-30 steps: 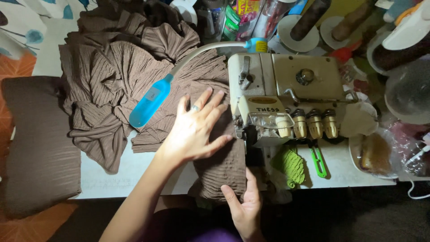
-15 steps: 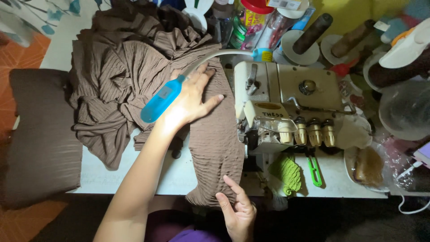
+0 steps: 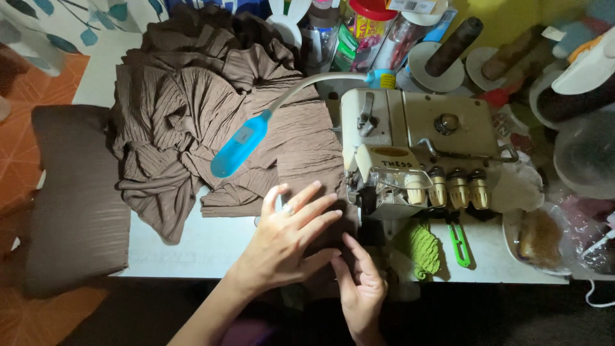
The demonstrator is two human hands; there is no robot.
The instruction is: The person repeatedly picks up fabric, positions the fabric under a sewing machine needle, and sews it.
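Both palms lie open, clasping nothing: my left hand flat on the brown ribbed fabric just left of the sewing machine, my right hand seemingly touching its shadowed front edge below.

Home sewing corner, small and crowded. At the worktop's right half, an overlock machine with a row of tension knobs along its front. Clipped behind it, a gooseneck lamp with a blue head, bent over a heap of brown ribbed cloth covering the back left corner. Along the back edge, thread cones on stands, jars and bottles packed tight. Near the front edge, green snips and a green knit scrap. At the right end, bowls and plastic bags. Beside the left edge, a dark cushioned seat on orange patterned floor; a leaf-print curtain at the far left corner.
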